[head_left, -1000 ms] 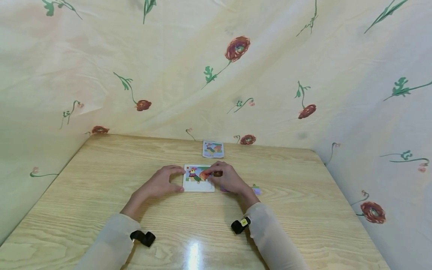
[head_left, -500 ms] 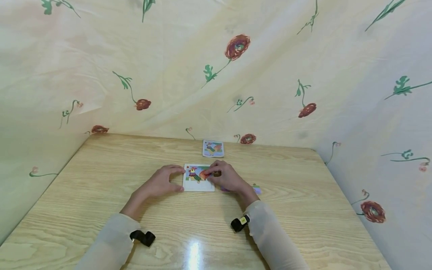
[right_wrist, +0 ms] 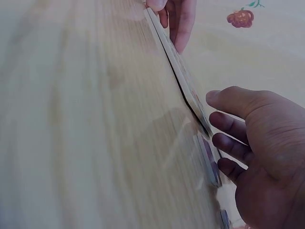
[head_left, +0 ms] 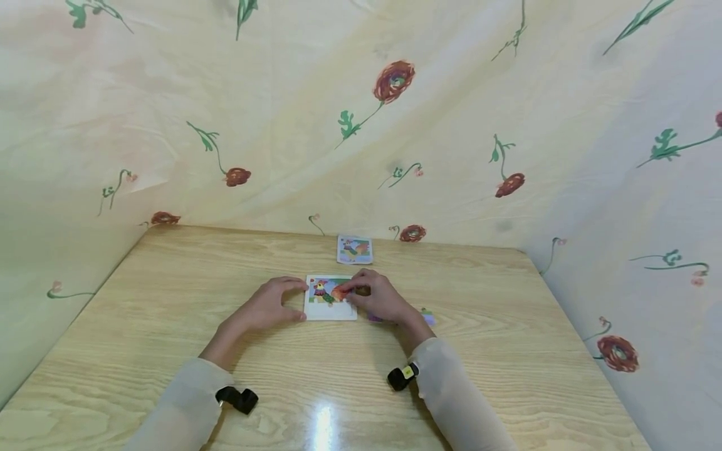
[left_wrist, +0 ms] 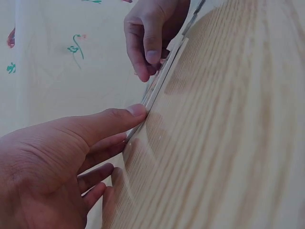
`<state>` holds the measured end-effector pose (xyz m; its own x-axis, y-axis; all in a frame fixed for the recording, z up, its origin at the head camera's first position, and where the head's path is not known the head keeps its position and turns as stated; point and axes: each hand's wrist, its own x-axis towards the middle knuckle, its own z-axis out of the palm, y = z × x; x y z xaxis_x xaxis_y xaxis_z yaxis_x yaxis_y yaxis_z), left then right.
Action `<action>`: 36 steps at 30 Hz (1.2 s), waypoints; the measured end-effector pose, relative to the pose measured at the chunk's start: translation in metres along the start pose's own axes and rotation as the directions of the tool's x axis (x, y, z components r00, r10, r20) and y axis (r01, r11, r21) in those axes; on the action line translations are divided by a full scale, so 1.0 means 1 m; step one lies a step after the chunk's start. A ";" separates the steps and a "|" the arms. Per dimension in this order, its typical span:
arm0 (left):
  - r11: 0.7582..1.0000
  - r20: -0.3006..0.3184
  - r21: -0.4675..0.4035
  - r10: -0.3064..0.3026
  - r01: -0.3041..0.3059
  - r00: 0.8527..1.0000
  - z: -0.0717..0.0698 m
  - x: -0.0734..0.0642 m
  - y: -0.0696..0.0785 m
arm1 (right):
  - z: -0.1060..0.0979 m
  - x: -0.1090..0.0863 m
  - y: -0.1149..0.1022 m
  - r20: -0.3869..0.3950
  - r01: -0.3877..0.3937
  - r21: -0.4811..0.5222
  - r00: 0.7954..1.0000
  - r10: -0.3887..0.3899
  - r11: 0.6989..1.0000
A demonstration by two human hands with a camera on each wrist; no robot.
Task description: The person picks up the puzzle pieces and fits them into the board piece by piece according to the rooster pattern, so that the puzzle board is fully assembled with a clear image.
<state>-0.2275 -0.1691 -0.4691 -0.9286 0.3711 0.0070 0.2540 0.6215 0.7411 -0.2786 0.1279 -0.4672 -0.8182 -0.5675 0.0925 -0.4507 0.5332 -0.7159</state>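
A white-framed puzzle board (head_left: 329,312) with a colourful rooster picture lies flat on the table. My left hand (head_left: 269,305) holds its left side, thumb at the near corner and forefinger at the far one; in the left wrist view the thumb (left_wrist: 136,110) touches the board's edge. Over the board's right part, my right hand (head_left: 385,299) pinches an orange puzzle piece (head_left: 340,293) at the rooster's tail. That piece is partly hidden by the fingertips. In the right wrist view the thumb and curled fingers of this hand (right_wrist: 269,138) hover beside the board's edge.
Behind the board lies a square card (head_left: 355,250) with a similar rooster picture. Loose pieces, one purple (head_left: 374,318) and one lilac and green (head_left: 429,319), lie around the right wrist, partly covered. A flowered cloth (head_left: 271,125) hangs behind the wooden table (head_left: 293,388).
Both hands and the board keep nearly the same places. Only a slight shift of the whole head view shows.
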 end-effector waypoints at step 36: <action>0.999 -0.002 -0.001 0.035 -0.035 0.999 -0.002 -0.002 -0.002 | -0.025 -0.077 0.014 -0.105 -0.047 -0.109 0.994 0.036 0.993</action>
<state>-0.2262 -0.1721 -0.4693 -0.9196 0.3913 0.0341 0.2861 0.6078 0.7408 -0.2311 0.1946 -0.4666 -0.8666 -0.4794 0.1388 -0.4480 0.6245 -0.6398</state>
